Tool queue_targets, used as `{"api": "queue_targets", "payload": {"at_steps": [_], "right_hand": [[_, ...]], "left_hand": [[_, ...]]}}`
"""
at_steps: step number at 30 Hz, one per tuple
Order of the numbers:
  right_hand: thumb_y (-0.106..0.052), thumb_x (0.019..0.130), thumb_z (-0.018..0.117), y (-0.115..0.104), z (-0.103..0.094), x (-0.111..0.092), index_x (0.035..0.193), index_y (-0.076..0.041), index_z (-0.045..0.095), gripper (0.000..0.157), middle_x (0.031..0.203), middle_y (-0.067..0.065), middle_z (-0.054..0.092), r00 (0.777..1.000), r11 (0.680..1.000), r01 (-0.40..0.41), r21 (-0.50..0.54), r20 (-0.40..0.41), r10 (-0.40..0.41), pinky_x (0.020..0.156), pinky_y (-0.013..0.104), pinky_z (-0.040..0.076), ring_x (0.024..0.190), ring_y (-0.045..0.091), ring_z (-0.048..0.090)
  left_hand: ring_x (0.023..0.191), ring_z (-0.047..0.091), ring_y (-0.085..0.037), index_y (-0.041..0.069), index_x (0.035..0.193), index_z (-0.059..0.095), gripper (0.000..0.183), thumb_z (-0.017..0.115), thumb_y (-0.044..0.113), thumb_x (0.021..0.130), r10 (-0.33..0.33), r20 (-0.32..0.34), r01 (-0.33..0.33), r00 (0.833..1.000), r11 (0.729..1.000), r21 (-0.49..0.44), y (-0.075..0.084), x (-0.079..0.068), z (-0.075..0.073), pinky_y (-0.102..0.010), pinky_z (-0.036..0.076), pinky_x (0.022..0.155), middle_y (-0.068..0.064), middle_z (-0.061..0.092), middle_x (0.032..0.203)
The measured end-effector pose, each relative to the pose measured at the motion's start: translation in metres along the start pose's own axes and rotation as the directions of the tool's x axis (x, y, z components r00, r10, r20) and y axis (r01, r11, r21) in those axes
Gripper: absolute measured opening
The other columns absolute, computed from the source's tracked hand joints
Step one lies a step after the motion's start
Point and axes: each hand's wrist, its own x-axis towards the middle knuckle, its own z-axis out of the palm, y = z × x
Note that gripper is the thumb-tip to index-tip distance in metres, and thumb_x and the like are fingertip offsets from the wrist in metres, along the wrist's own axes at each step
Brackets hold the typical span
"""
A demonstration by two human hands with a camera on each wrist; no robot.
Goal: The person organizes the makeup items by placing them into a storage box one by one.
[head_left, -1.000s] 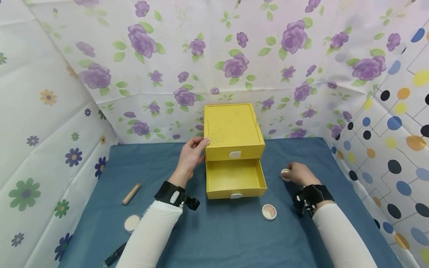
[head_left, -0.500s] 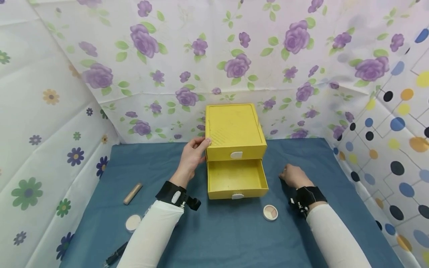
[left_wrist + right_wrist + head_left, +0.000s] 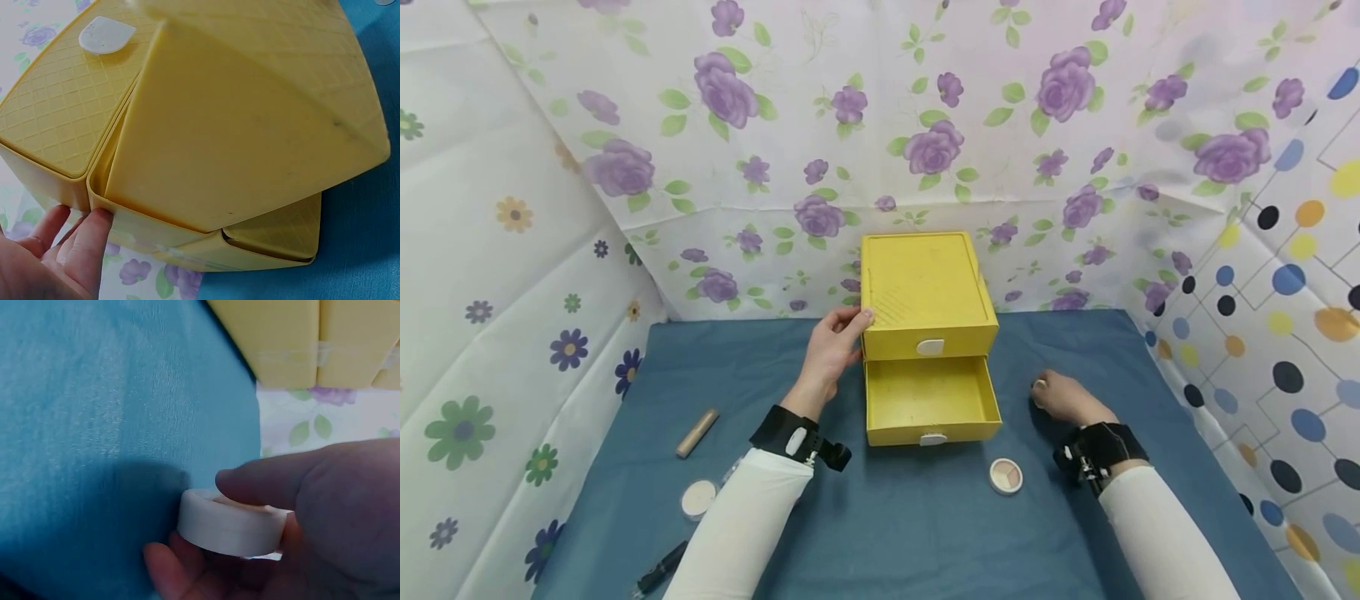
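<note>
A yellow drawer cabinet stands at the back of the table. Its lower drawer is pulled out and nothing shows inside. My left hand is at the cabinet's left side, thumb by the upper front corner; in the left wrist view its fingertips touch the side wall near the seam between two tiers. Right of the cabinet, my right hand holds a small round white makeup compact, thumb over its top and fingers beneath. Peach colour shows within its rim. From the head, fingers mostly hide it.
A second round compact with several skin-toned pans lies in front of the drawer's right corner. On the left are a tan tube, a round white item and a dark slim item partly behind the sleeve.
The right hand has shifted and turned at the wrist; the compact, seen beyond its fingertips a second ago, is now mostly hidden in them. The left hand keeps its place on the cabinet.
</note>
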Motion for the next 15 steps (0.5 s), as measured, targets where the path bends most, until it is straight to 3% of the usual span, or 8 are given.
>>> {"api": "queue_targets", "payload": {"at_steps": [4,9,15], "right_hand": [[-0.019,0.105,0.036,0.001,0.0,-0.009,0.138,0.004,0.048,0.042,0.12,0.023,0.059,0.996,0.999,0.049,0.012,-0.074,-0.048,0.075,0.048,0.049,0.094,0.03,0.056],[-0.019,0.106,0.046,0.001,0.001,-0.016,0.14,0.0,0.05,0.039,0.13,0.026,0.055,0.984,0.996,0.082,0.03,-0.158,-0.076,0.071,0.045,0.047,0.094,0.03,0.057],[-0.032,0.107,0.047,-0.017,-0.006,-0.042,0.145,-0.009,0.046,0.044,0.133,0.02,0.054,0.959,0.972,0.15,0.179,-0.266,-0.099,0.084,0.053,0.051,0.109,0.035,0.057]], "left_hand": [[0.119,0.052,-0.015,0.02,0.127,0.059,0.066,0.073,0.064,0.079,-0.004,0.001,0.004,1.0,1.0,0.006,0.0,0.0,0.0,-0.048,0.049,0.1,0.001,0.057,0.133],[0.12,0.052,-0.016,0.019,0.127,0.059,0.066,0.073,0.063,0.08,0.001,0.0,-0.001,1.0,1.0,0.001,0.0,0.0,-0.001,-0.049,0.049,0.1,0.0,0.057,0.133],[0.12,0.052,-0.015,0.02,0.127,0.059,0.066,0.073,0.063,0.08,-0.001,0.001,0.001,1.0,1.0,-0.002,0.0,0.0,0.001,-0.048,0.049,0.1,0.001,0.057,0.133]]}}
